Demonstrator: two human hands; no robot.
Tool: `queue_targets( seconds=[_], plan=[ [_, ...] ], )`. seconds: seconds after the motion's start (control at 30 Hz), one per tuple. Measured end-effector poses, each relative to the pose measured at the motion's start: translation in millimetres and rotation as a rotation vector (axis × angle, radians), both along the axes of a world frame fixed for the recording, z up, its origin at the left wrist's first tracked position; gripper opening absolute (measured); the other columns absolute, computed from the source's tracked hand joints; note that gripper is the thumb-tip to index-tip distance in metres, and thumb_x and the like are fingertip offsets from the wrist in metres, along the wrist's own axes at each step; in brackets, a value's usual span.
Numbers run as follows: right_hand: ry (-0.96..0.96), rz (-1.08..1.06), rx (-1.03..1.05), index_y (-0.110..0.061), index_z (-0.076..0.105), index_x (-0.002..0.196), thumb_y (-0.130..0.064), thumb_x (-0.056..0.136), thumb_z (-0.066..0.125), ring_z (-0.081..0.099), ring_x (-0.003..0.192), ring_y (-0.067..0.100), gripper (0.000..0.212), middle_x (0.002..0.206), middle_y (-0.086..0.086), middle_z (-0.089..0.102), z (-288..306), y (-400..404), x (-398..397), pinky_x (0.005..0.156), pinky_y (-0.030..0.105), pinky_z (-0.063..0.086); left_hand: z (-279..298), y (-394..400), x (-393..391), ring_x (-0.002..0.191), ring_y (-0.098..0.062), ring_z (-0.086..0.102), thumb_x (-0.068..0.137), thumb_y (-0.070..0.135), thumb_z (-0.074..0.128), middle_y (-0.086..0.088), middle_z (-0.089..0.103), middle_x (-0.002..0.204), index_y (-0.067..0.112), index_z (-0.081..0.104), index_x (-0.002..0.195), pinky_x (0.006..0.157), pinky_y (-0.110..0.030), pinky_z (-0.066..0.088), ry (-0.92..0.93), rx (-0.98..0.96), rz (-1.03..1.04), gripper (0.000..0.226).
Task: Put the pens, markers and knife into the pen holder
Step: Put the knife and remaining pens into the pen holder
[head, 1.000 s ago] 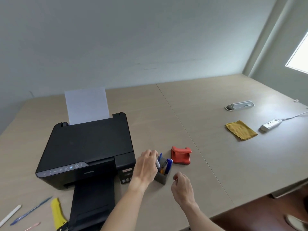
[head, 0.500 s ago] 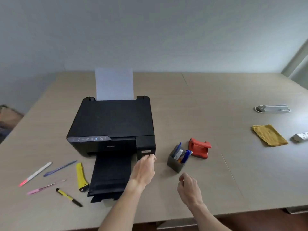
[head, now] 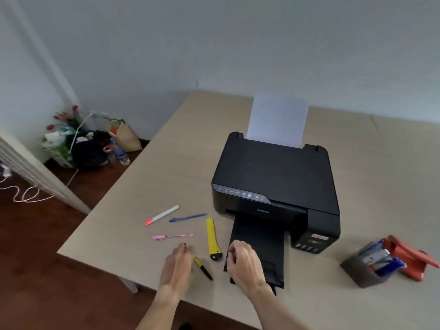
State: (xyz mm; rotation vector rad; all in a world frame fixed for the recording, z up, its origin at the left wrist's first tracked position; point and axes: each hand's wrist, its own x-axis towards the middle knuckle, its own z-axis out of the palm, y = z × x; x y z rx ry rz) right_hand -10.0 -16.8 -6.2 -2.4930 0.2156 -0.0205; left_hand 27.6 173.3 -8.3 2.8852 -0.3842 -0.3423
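Note:
A yellow and black pen (head: 202, 267) lies flat near the table's front edge. My left hand (head: 177, 265) rests over its middle and hides the grip. The yellow knife (head: 212, 238) lies just right of that pen. Farther back lie a pink pen (head: 172, 236), a blue pen (head: 188, 217) and a white marker with a red tip (head: 162, 215). My right hand (head: 245, 260) hovers over the printer's output tray, loosely curled and holding nothing. The grey pen holder (head: 362, 272) stands at the far right with several blue pens in it.
A black printer (head: 273, 177) with white paper (head: 277, 120) fills the table's middle, and its output tray (head: 259, 234) reaches toward the front edge. A red stapler-like tool (head: 414, 258) sits behind the holder. Bags and a bottle (head: 90, 144) stand on the floor at left.
My view has swung left, away from the holder. My left hand has moved from the printer's front to the yellow and black pen. My right hand has shifted left over the tray.

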Motion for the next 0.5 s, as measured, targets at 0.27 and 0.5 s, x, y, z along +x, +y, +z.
queue_targets(
  seconds=[0.27, 0.5],
  plan=[
    [0.26, -0.123, -0.12, -0.007, 0.049, 0.114, 0.001, 0.085, 0.041, 0.053, 0.1, 0.029, 0.032, 0.11, 0.013, 0.055, -23.2, 71.4, 62.2, 0.082, 0.033, 0.045, -37.7, 39.1, 39.6, 0.112, -0.028, 0.054, 0.077, -0.003, 0.058, -0.006, 0.048, 0.123, 0.03, 0.051, 0.123, 0.086, -0.041, 0.049, 0.046, 0.072, -0.235, 0.057],
    [0.39, -0.275, -0.139, -0.007, 0.039, 0.119, 0.002, 0.085, 0.046, 0.053, 0.106, 0.033, 0.036, 0.116, 0.015, 0.053, -38.0, 87.2, 93.4, 0.086, 0.039, 0.048, -54.3, 48.3, 63.4, 0.11, -0.03, 0.051, 0.092, 0.009, 0.052, -0.009, 0.054, 0.116, 0.019, 0.055, 0.112, 0.089, -0.04, 0.045, 0.076, 0.156, -0.34, 0.022]
  ],
)
